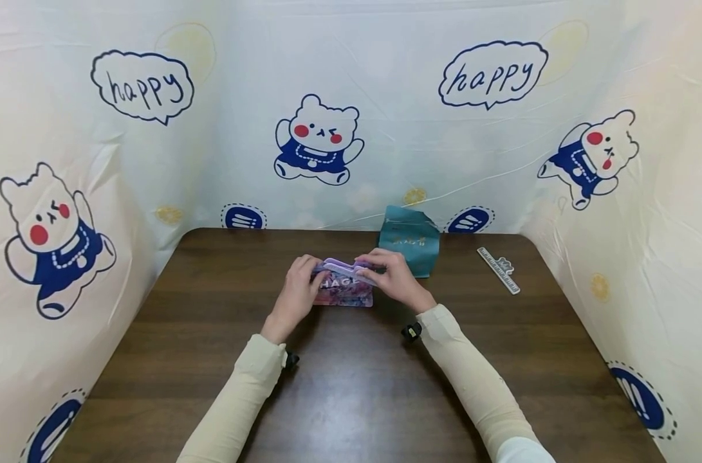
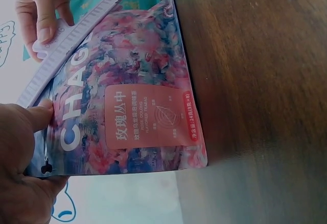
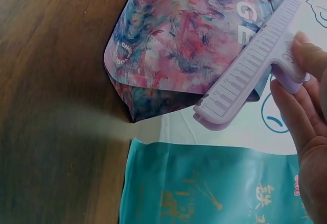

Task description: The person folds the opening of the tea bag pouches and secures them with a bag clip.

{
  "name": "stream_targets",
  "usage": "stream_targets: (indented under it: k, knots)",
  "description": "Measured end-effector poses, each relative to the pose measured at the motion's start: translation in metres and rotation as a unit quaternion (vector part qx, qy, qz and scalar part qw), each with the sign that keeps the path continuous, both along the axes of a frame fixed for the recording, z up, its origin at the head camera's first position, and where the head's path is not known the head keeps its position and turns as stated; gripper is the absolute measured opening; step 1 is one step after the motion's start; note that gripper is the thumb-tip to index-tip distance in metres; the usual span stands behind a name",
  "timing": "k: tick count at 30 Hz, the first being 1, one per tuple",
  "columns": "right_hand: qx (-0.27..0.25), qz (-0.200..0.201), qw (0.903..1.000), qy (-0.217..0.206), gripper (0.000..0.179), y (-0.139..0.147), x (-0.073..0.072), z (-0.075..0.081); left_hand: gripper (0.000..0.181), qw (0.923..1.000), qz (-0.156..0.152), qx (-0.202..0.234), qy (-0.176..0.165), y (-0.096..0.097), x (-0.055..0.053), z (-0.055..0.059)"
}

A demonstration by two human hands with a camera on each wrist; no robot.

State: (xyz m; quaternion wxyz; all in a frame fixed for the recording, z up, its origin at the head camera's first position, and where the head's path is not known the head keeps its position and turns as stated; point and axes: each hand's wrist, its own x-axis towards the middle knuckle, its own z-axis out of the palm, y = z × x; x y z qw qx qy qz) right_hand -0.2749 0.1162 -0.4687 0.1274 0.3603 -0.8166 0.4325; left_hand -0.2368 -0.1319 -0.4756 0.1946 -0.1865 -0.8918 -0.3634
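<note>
A pink-and-blue patterned tea pouch [image 2: 138, 66] stands on the table, its printed front facing the person. My left hand [image 1: 293, 289] pinches the pouch's top edge at the left corner. A lilac bag clip [image 3: 248, 71] with piano-key markings lies slantwise across the pouch's top. My right hand [image 1: 394, 273] grips the clip by its handle tabs, thumb [image 3: 309, 55] on one side and fingers on the other. The clip's bar overlaps the upper edge of the pouch in both wrist views.
Behind the right hand, a teal bag [image 1: 408, 241] with gold lettering stands near the table's back edge. A white clip-like bar [image 1: 498, 271] with dark markings lies at the right. Printed cloth [image 1: 385, 58] hangs around the brown table [image 1: 351, 399].
</note>
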Motion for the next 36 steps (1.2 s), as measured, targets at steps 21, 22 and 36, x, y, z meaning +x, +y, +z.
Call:
stream_targets:
  k: [21,22,36]
  knots:
    - [-0.029,0.006,0.9994,-0.020,0.023,-0.0101,-0.0014,0.0013,0.014,0.9998,0.004,0.020,0.008,-0.0006,-0.0010,-0.0021]
    - [-0.031,0.006,0.9992,-0.025,0.024,-0.0098,-0.0012,0.0016,0.014,0.9998,0.004,0.021,0.006,-0.0009,-0.0011,-0.0016]
    - [-0.033,0.013,0.9992,-0.019,0.033,-0.0076,0.0007,-0.0008,0.023,0.9990,-0.006,0.037,0.024,-0.0086,-0.0019,-0.0012]
